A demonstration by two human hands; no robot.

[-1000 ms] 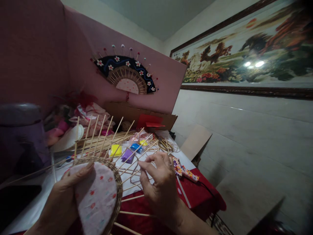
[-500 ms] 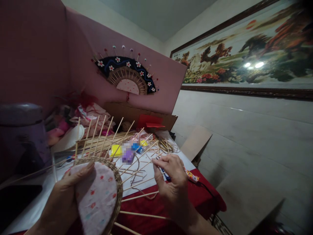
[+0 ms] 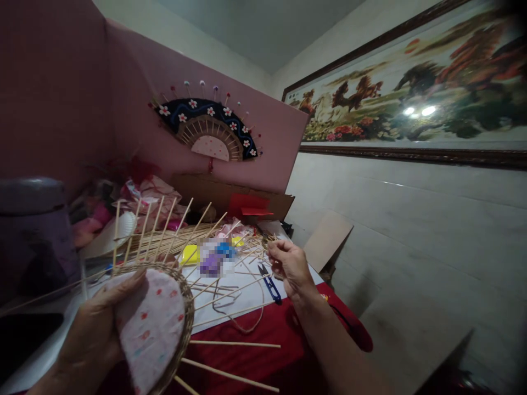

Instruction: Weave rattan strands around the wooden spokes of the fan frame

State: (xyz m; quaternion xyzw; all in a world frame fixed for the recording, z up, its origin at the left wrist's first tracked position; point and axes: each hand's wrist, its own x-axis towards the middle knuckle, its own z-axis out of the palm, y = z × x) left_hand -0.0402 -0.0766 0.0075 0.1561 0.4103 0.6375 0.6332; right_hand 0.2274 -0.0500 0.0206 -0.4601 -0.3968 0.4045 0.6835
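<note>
My left hand (image 3: 96, 323) grips a half-round fan frame (image 3: 158, 323), thumb on its white cloth printed with small red flowers. Braided cord edges the cloth, and thin wooden sticks (image 3: 236, 344) spread outward from it. Off to the right, past the stick tips, my right hand (image 3: 290, 266) is closed with thumb and forefinger pinched together. What it pinches, if anything, is too small to make out. Blue thread snips (image 3: 270, 285) lie on the white sheet just left of that wrist. A loop of brown cord (image 3: 247, 331) trails over the sheet and red cloth.
Bundled thin sticks (image 3: 160, 241), a yellow packet (image 3: 190, 254) and a blue packet (image 3: 225, 250) lie behind the frame. A lidded purple container (image 3: 35, 236) stands left. A finished dark flowered fan (image 3: 206, 126) hangs on the pink panel. Cardboard (image 3: 197, 189) leans at the back.
My right hand has moved away from the frame's sticks, up and slightly right, uncovering the snips. The frame in my left hand has shifted a little left in view.
</note>
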